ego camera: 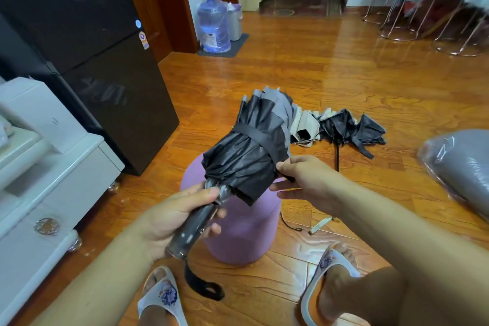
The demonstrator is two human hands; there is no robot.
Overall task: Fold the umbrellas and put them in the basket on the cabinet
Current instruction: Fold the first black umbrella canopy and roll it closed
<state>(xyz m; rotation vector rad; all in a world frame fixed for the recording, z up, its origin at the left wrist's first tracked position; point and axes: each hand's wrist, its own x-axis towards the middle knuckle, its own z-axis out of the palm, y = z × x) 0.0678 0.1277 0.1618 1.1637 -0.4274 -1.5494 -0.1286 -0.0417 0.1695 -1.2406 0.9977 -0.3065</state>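
I hold a folded black and grey umbrella (247, 151) in front of me, its canopy gathered and a black strap wound round it. My left hand (174, 216) grips its dark handle from below. My right hand (304, 180) pinches the end of the strap at the canopy's right side. A black wrist loop hangs from the handle's end. A second umbrella (344, 127), black inside and cream outside, lies loosely collapsed on the wooden floor beyond. No basket is in view.
A lilac round stool (238, 233) stands under the held umbrella. A white cabinet (39, 180) and a black fridge (87, 42) are at the left. A plastic-wrapped grey bundle (460, 167) lies at right. A water jug (213, 24) and stools (412, 2) stand farther back.
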